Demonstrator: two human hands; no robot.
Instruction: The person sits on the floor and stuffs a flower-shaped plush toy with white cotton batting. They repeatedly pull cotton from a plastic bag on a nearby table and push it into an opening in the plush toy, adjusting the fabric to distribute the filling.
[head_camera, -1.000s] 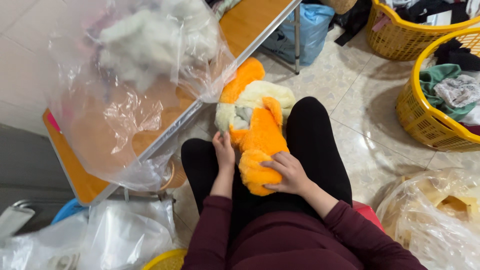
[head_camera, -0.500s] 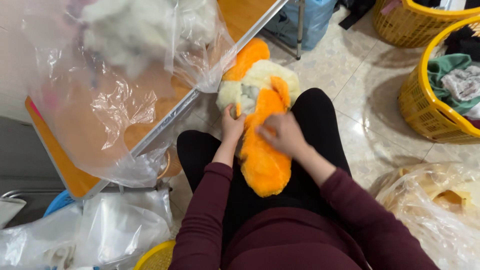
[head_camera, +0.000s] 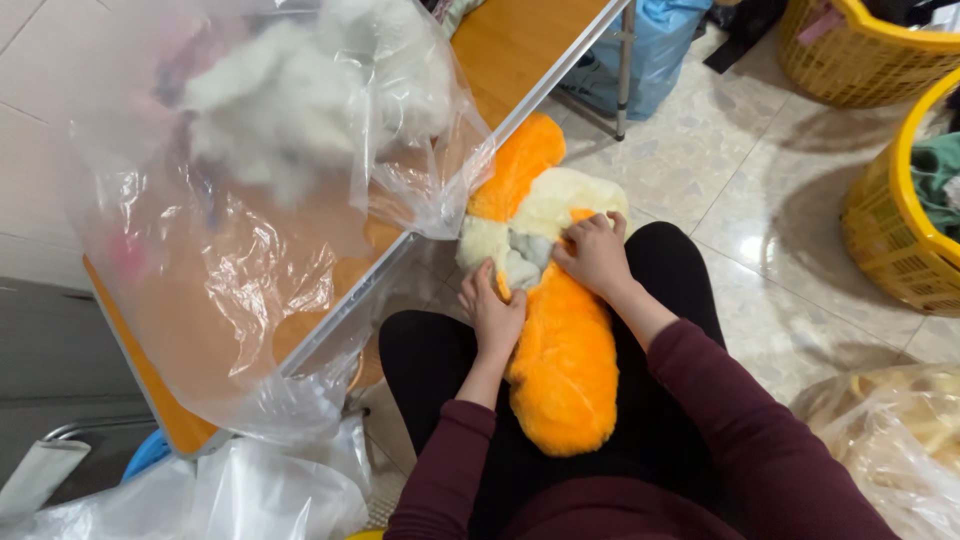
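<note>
- Across the seated person's lap, at the centre of the view, an orange and cream plush toy (head_camera: 562, 350) lies lengthwise, its orange body pointing toward six o'clock and its cream part toward twelve; the thighs seem to serve as a rest so both hands can work on it.
- At nine o'clock of the toy, the left hand (head_camera: 492, 308) presses against its side, fingers curled on the fur by a grey gap in the plush, apparently steadying it; whether it pinches the fabric I cannot tell.
- At twelve o'clock of the toy's body, the right hand (head_camera: 597, 253) lies on the cream part, fingers bent and digging into the plush at the edge of that gap, gripping or pushing there.
- At ten o'clock, just beside the toy, the metal edge of an orange folding table (head_camera: 500, 60) runs diagonally; the toy's far end sits under that edge, so little room remains on that side.
- On the table a large clear plastic bag (head_camera: 260, 260) holds white stuffing (head_camera: 300, 95) and hangs over the edge, near the left hand.
- At seven o'clock, more crumpled clear bags (head_camera: 250, 490) crowd the floor.
- At two to three o'clock, bare tiled floor (head_camera: 760, 250) gives open room to the right of the knee.
- Farther out, a yellow laundry basket (head_camera: 890, 230) stands at three o'clock, another yellow basket (head_camera: 860, 50) at one, and a blue bag (head_camera: 660, 40) near twelve.
</note>
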